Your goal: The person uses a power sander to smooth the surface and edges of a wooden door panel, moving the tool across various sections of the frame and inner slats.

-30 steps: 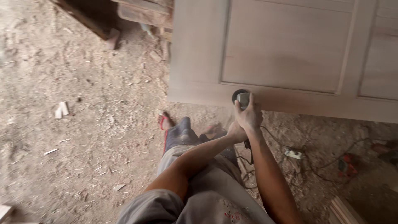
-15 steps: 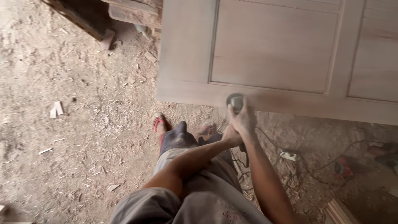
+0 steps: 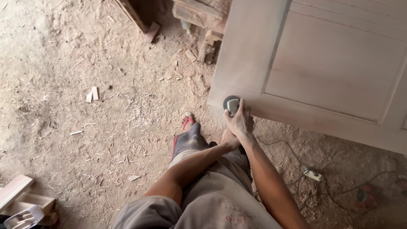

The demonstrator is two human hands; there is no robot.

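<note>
Sawdust floor; round grey sander.

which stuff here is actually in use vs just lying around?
In use:
- sander, round disc at the door's lower edge
- wooden panel door
- right hand on the sander's head
- left hand behind it, low on the tool
- power cord

Lying about:
- wood offcuts
- timber pieces
- wooden blocks
</note>
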